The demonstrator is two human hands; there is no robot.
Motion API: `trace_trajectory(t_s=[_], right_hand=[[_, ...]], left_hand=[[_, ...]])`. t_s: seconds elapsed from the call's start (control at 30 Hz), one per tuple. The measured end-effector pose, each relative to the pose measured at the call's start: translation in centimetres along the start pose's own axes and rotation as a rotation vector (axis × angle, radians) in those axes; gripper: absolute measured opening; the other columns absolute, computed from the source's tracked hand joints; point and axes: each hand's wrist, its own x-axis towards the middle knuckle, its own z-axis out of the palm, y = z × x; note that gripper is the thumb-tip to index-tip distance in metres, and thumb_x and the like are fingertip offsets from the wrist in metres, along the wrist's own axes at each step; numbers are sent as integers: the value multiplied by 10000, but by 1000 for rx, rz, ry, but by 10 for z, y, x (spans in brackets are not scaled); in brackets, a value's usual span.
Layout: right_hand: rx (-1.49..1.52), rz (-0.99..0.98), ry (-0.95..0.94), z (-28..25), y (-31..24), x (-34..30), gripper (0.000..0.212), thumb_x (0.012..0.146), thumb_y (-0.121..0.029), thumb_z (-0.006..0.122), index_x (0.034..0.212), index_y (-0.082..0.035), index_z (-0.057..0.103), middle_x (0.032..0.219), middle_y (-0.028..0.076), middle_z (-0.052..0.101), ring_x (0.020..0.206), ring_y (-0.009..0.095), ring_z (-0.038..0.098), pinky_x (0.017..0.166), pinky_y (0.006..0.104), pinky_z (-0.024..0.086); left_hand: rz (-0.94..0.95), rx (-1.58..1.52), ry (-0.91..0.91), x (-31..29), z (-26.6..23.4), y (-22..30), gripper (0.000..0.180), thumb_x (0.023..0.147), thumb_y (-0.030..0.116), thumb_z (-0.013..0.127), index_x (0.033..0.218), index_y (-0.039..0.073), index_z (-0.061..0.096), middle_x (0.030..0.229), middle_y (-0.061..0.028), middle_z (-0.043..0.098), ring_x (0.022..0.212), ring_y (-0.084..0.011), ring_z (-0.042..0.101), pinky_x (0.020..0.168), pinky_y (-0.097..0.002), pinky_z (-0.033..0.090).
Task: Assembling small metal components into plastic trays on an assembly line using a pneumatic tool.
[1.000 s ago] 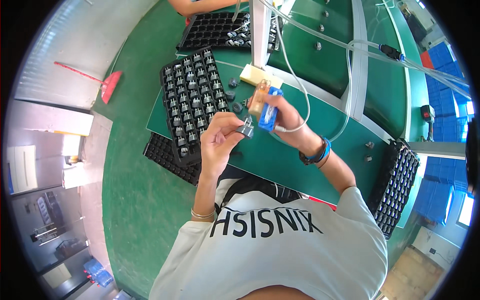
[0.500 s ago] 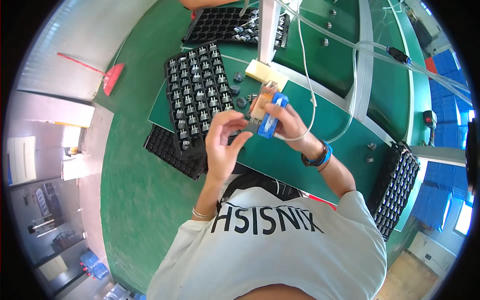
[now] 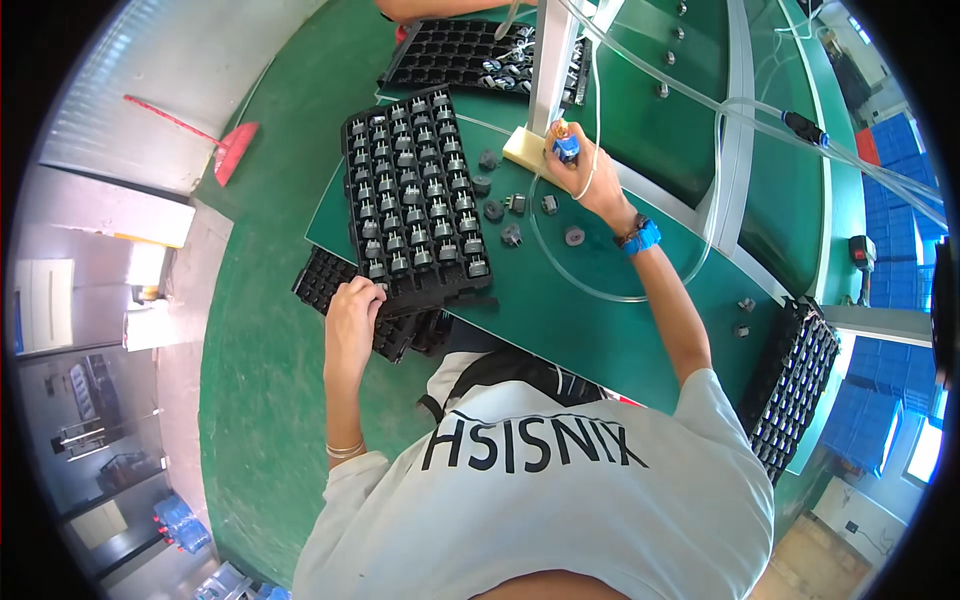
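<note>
My left hand (image 3: 353, 318) is at the near left corner of a black compartment tray (image 3: 483, 296), its fingers pressed together at the corner cell. Whatever they may hold is hidden. The tray holds rows of dark grey plug-like parts with metal pins (image 3: 412, 195). My right hand (image 3: 590, 182) is closed round a blue handheld tool (image 3: 566, 149), beside a pale yellow block (image 3: 524, 148). A thin clear tube (image 3: 572, 282) loops over the green table near this hand. Several loose plug parts (image 3: 494, 210) lie between the tray and my right hand.
Another black tray (image 3: 430, 62) with white-wired parts lies at the far side, near another person's arm (image 3: 430, 8). A filled tray (image 3: 795, 385) stands at the right edge. A grey post (image 3: 552, 75) rises behind the block. Under the main tray is another black tray (image 3: 322, 278).
My hands have parted. The left moved left and down to the tray corner; the right carried the blue tool away, up to the yellow block. More loose parts now show on the table.
</note>
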Motion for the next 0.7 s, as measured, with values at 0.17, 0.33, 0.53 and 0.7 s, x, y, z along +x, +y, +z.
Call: trace_trajectory(t_s=[0.17, 0.33, 0.53, 0.7], right_hand=[[57, -6, -71, -4, -1, -3, 470, 779, -247, 670, 1129, -60, 419, 879, 213, 598, 797, 415, 592, 674, 418, 476], [72, -76, -56, -7, 0, -4, 566, 754, -229, 708, 1176, -58, 373, 915, 182, 599, 813, 382, 611, 699, 410, 481], [62, -16, -85, -6, 1, -4, 570, 725, -234, 736, 1159, -69, 406, 916, 182, 594, 787, 379, 594, 675, 407, 475], [36, -117, 16, 1, 4, -3, 507, 716, -251, 745, 1090, -67, 456, 871, 164, 583, 759, 376, 584, 662, 393, 471]], left_hand=[[16, -80, -3, 6, -3, -9, 143, 710, -51, 627, 838, 7, 603, 845, -85, 586, 788, -260, 557, 712, -346, 449], [78, -84, -91, 14, -5, -15, 146, 712, -50, 615, 840, 6, 571, 819, -93, 567, 795, -273, 535, 713, -366, 438], [168, -74, -124, 14, -5, -18, 138, 741, -48, 593, 852, -4, 525, 822, -106, 499, 784, -274, 514, 710, -352, 434], [71, -255, -161, 15, -5, -34, 112, 785, -46, 564, 870, -2, 506, 832, -100, 481, 779, -250, 520, 721, -326, 437]])
